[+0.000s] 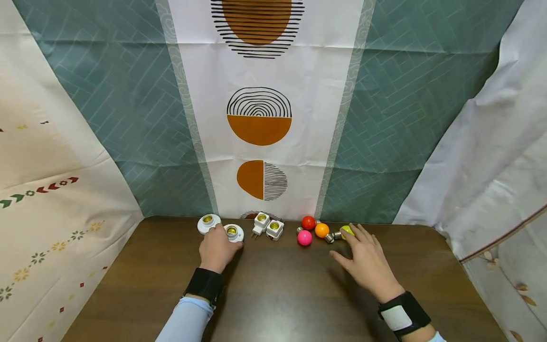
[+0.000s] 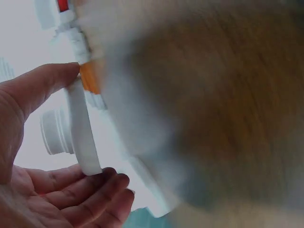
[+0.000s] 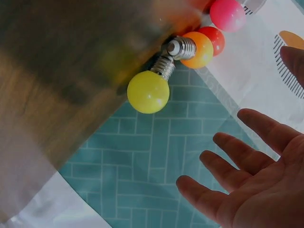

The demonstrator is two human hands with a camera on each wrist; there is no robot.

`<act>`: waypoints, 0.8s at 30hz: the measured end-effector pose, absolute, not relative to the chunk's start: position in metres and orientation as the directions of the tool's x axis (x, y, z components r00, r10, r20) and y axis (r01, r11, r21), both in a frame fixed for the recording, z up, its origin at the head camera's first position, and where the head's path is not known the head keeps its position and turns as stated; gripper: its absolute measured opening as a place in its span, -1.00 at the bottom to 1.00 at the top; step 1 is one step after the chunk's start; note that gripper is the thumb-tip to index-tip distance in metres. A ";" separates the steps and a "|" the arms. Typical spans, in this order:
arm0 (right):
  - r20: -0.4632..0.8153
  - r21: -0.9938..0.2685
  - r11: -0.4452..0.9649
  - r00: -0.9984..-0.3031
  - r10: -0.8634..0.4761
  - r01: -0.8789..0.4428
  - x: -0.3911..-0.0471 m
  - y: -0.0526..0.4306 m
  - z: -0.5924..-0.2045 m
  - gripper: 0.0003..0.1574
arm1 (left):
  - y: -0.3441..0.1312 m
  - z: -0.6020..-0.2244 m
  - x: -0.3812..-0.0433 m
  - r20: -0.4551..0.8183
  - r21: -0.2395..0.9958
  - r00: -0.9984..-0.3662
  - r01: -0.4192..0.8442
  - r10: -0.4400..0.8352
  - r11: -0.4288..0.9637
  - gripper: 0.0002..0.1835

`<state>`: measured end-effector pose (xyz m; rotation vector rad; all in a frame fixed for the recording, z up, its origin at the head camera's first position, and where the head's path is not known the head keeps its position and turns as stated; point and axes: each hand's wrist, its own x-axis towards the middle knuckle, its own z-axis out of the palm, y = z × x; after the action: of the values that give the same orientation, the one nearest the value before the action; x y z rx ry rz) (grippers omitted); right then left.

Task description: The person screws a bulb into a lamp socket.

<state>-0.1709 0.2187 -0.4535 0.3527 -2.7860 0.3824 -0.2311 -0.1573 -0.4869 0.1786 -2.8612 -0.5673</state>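
My left hand [image 1: 217,249] pinches a round white lamp holder [image 1: 233,232] by its rim. In the left wrist view the thumb is on one edge of this lamp holder [image 2: 83,128] and the fingers are at the opposite edge. A second round lamp holder [image 1: 208,223] lies just beyond that hand. Over the right part of the table, my right hand [image 1: 367,261] is spread and holds nothing. Its fingers partly cover a yellow light bulb [image 1: 348,232] in the head view, while the right wrist view shows the yellow bulb [image 3: 148,92] apart from the fingers.
Two square white sockets [image 1: 275,229] lie at mid-table near the back edge. To their right are a red bulb [image 1: 308,222], a pink bulb [image 1: 305,238] and an orange bulb [image 1: 322,231]. A patterned cloth [image 1: 307,118] hangs behind the brown table [image 1: 282,294].
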 end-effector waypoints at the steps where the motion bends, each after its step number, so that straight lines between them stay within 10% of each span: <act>1: 0.336 -0.224 0.933 -0.921 -0.197 -0.281 -0.172 0.220 -0.452 -0.10 | -0.157 -0.483 -0.228 0.218 0.397 -0.966 -0.045 -0.142 0.917 -0.23; 11: 0.301 -0.253 0.929 -0.934 -0.191 -0.271 -0.197 0.234 -0.445 -0.11 | -0.127 -0.441 -0.185 0.346 0.576 -0.937 0.246 0.040 0.780 -0.21; 24: 0.136 -0.324 0.903 -0.958 -0.252 -0.284 -0.238 0.249 -0.463 -0.13 | -0.077 -0.447 -0.150 0.288 0.605 -0.940 0.326 0.182 0.727 -0.16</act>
<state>-0.2375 0.2489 -0.4626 0.4203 -2.9751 0.5272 -0.1498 -0.0767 -0.4469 -0.4053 -2.7216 -1.0116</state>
